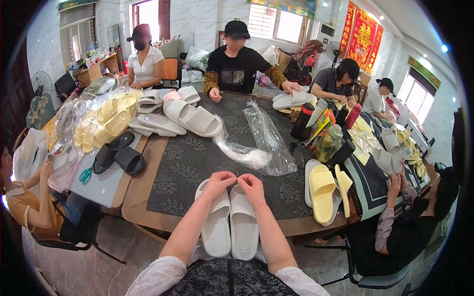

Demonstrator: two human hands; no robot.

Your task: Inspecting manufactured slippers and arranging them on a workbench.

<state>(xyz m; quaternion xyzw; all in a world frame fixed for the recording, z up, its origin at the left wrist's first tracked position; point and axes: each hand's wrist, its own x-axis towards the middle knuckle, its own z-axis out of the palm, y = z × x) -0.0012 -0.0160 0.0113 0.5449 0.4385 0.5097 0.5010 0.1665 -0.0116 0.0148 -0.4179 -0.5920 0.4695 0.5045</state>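
Both hands, left hand [219,181] and right hand [251,184], pinch at the toe ends of the white slipper pair [230,221] lying side by side on the tabletop [187,163]; they look light, soft, bendy foam, best taken at the strap.

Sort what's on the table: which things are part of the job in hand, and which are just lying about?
In hand: left hand, right hand, white slippers.
Lying about: plastic bags, yellow slippers, black slippers, scissors, bottles.
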